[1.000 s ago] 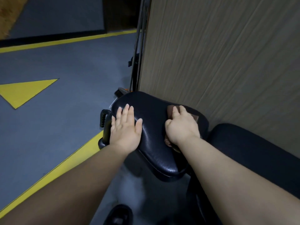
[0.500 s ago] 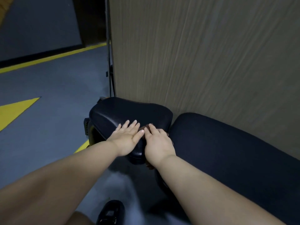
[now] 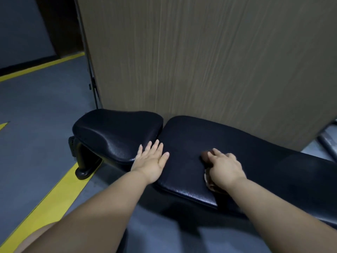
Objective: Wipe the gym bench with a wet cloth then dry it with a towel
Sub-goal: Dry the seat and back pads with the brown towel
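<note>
Right grip [image 3: 225,167] clutches a brown cloth [image 3: 205,155] against the black bench [image 3: 182,136].

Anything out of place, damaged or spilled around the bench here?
Nothing stands out. The black padded gym bench looks intact. The left hand rests flat on it; the right hand grips a brown cloth against its top. No spill shows on the grey floor.

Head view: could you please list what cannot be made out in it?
- Cloth: mostly under the right hand; its size, its wetness and the hand's grip are unclear.
- Long pad: far end cut off by the right edge.
- Metal bars: blurred, cut off at the right edge.
- Towel: none in view.
</note>
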A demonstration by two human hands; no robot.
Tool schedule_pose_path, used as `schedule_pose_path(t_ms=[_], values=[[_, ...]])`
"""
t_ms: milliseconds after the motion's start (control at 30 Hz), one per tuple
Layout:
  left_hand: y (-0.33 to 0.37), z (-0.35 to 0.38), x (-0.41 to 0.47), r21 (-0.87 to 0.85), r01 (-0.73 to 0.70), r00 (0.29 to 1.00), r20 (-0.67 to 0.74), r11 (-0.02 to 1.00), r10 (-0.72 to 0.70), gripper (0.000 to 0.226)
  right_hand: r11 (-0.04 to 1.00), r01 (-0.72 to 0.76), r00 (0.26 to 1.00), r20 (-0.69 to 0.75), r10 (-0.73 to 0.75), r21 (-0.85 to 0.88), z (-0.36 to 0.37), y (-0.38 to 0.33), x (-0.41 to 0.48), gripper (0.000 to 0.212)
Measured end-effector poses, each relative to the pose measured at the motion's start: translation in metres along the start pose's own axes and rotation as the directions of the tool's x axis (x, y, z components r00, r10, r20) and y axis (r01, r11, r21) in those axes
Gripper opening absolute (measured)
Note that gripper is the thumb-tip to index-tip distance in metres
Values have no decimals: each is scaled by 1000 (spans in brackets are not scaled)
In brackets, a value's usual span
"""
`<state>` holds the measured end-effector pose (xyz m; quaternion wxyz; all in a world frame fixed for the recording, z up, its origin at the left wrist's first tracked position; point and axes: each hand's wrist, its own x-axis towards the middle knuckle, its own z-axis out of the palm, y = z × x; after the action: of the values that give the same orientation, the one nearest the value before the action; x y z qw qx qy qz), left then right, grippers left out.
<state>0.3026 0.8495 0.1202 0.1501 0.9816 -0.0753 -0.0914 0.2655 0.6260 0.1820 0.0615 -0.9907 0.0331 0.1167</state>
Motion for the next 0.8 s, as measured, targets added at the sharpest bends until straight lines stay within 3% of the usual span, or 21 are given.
schedule_pose_path(t_ms=[133, 300, 367, 467, 600, 800], values=[[0, 4, -6, -28, 0, 1000, -20, 1000, -1, 58, 997, -60, 998, -26, 62, 53, -1, 4, -7, 57], [-2, 4, 0, -188, 52, 999, 14, 981, -50, 53, 953, 288, 957, 8, -291, 97, 18, -76, -8, 66], [0, 2, 1, -247, 81, 997, 32, 966, -76, 53, 937, 336, 940, 21, -340, 98, 28, -91, -9, 69], [12, 0, -2, -237, 107, 994, 20, 966, -106, 54, 942, 318, 946, 22, -322, 108, 31, -75, -11, 70], [41, 10, -7, -21, 117, 993, -34, 993, -117, 58, 952, 270, 963, -35, -268, 143, 30, -29, -26, 65], [74, 27, -9, 101, 113, 991, -83, 988, -105, 66, 976, 73, 987, -158, -40, 206, 29, 82, -50, 58]])
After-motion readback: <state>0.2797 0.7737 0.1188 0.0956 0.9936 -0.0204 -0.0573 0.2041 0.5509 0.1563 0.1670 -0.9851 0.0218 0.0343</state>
